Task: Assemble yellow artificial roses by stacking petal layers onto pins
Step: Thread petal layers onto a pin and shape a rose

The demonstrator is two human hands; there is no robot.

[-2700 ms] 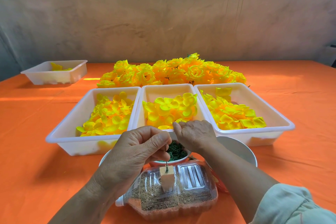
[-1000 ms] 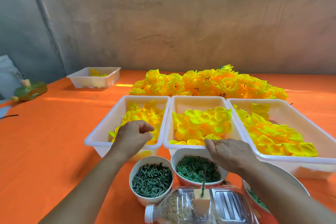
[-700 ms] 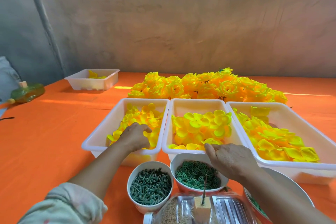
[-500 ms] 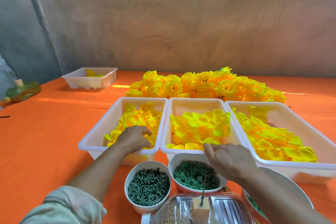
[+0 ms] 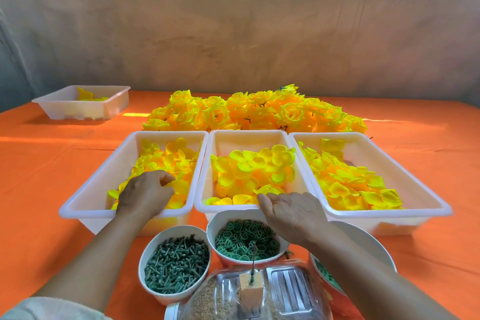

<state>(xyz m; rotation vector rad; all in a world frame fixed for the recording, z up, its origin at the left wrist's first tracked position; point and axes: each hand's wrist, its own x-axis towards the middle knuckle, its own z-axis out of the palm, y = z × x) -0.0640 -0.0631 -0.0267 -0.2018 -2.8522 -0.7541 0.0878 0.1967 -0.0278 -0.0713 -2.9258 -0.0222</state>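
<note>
Centre of frame, on the orange tablecloth (image 5: pixel 39 176): three white rectangular plastic trays (image 5: pixel 249 139) abreast, each holding yellow fabric petal layers (image 5: pixel 254 166); behind them, one heap of yellow roses (image 5: pixel 259 112). Upper left: a fourth, smaller tray (image 5: pixel 78 112). Lower centre: two round white bowls (image 5: pixel 179 228), one of green pins (image 5: pixel 176 267), one of green ringed discs (image 5: pixel 241 239); a third is partly hidden. The left hand (image 5: pixel 145 195) pinches petal layers in the left tray; the right hand (image 5: pixel 291 212) rests at the middle tray's near rim, grip hidden.

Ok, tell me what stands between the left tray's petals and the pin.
Only the bowl of green stems and the bowl of green rings, both low; the right hand sits right of the pin.
</note>
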